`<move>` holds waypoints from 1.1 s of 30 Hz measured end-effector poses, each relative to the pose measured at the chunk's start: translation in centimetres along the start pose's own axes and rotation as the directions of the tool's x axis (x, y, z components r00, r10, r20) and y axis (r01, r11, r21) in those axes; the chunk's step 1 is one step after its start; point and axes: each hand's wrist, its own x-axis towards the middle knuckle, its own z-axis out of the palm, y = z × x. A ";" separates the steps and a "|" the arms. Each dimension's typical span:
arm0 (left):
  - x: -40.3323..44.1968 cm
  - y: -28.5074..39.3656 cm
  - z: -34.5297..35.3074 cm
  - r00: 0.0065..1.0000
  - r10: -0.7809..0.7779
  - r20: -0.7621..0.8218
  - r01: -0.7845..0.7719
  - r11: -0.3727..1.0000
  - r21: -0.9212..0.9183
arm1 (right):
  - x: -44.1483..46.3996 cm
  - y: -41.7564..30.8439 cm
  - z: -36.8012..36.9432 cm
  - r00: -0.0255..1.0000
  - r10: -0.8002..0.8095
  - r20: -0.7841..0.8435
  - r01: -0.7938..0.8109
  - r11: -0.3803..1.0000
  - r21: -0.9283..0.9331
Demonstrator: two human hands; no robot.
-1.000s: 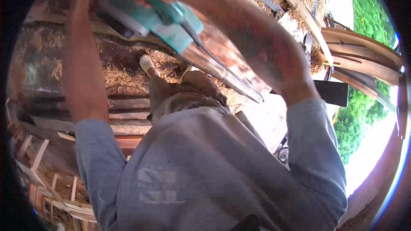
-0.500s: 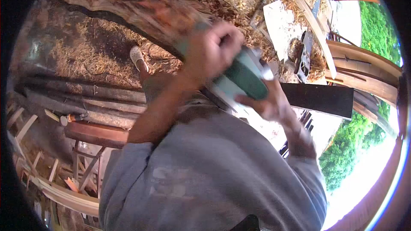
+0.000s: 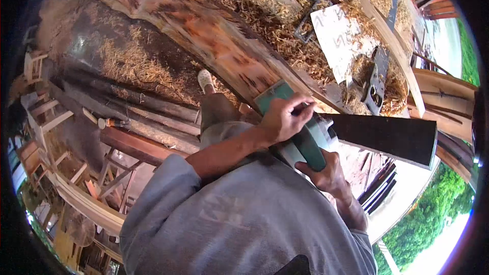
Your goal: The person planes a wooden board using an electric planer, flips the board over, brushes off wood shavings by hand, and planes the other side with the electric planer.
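A green power planer (image 3: 308, 145) rests on the near end of a long reddish-brown wood slab (image 3: 204, 30). My left hand (image 3: 288, 117) is closed round the knob near the planer's front. Behind it, my right hand (image 3: 328, 170) grips the rear handle, with the thumb along its side. The planer's front plate points up and left along the slab. Its underside is hidden against the wood. The slab runs from the upper left to my body, its surface streaked with lighter and darker patches.
A patterned white sheet (image 3: 336, 40), a metal hand plane (image 3: 376, 84) and wood shavings (image 3: 229, 10) lie beyond the slab. A dark board (image 3: 387, 135) juts out at right. A hammer (image 3: 109, 122) and a reddish beam (image 3: 137, 145) are at left; a white shoe (image 3: 205, 79) stands below.
Both hands have come back with the planer from the upper left to the slab's near end. The view has also shifted, and more of the slab shows.
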 end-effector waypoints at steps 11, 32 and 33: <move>5.5 -0.3 -9.5 0.995 -0.027 -0.093 0.018 0.996 -0.093 | 6.6 -9.8 1.9 0.996 0.050 0.079 -0.046 0.998 -0.052; -3.0 -8.2 -41.3 0.253 -0.049 -0.966 0.040 0.998 -0.040 | 33.2 -40.3 10.2 0.516 -0.802 0.302 0.712 0.206 -0.671; -3.9 -8.7 -40.9 0.217 -0.126 -0.968 0.022 0.992 -0.124 | 34.4 -41.1 10.7 0.481 -0.807 0.342 0.701 0.120 -0.703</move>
